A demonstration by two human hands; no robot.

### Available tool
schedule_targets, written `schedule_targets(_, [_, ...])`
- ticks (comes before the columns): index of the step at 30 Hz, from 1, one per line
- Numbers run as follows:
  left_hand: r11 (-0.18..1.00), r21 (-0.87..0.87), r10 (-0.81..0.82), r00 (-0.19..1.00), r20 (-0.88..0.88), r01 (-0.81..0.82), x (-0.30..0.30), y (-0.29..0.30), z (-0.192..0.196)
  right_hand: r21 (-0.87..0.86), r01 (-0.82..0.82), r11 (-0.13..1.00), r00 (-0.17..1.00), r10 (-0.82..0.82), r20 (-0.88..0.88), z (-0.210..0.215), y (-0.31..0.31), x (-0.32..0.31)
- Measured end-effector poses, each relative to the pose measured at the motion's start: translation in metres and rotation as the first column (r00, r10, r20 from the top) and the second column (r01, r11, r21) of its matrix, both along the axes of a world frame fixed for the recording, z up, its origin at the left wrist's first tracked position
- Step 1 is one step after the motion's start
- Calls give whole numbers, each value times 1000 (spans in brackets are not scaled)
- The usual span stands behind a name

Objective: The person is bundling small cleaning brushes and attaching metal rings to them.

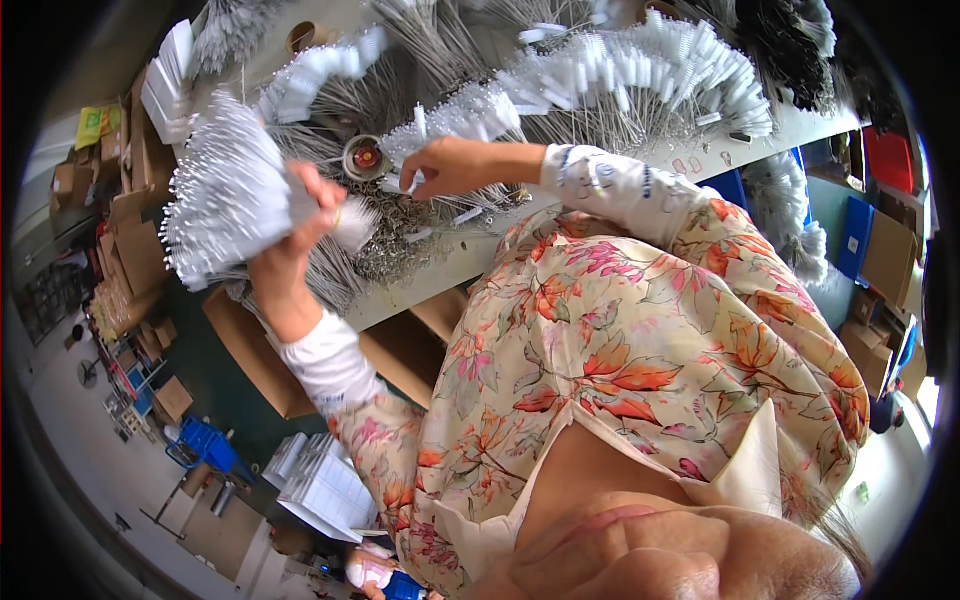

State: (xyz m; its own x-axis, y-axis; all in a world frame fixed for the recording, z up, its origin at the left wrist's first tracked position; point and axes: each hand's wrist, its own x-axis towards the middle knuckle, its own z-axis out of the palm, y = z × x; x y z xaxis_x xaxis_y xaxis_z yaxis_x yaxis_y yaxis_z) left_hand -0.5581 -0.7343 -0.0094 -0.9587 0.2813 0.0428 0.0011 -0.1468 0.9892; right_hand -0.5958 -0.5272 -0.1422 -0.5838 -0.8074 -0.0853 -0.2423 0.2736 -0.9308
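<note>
Gripping a bundle point(225, 195) of white-tipped wire brushes, our left hand point(305, 225) has its fingers curled tight around the wire stems, raised above the table point(440, 265) edge. Our right hand point(445, 165) reaches over the heap point(400, 235) of loose wires, fingertips pinched on one white piece beside a small cup point(362, 157).

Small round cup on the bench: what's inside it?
The small round cup shows something red at its centre; what it is can't be told. Its lower part is hidden by its rim. The right hand reaches beside it; the left hand grips a bundle of white-tipped wires.
</note>
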Motion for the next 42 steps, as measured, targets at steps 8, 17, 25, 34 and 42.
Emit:
schedule_targets(8, [909,296,314,949,-22,-294,-169,124,-49,-150,433,889,901,-429,62,80,130,-24])
schedule_targets(17, [822,-189,569,777,270,-537,-241,175,-233,-5,878,478,445,-813,376,71,274,63])
schedule_targets(25, [969,-188,248,620,744,-161,-226,140,-170,6,941,339,275,-774,571,40,273,94])
schedule_targets(34, [867,-298,-187,816,546,399,-181,141,-66,36,917,397,298,-744,598,24,261,93])
schedule_targets(42, [176,-957,-623,779,72,229,-237,275,-159,77,955,288,170,-740,650,24,255,136])
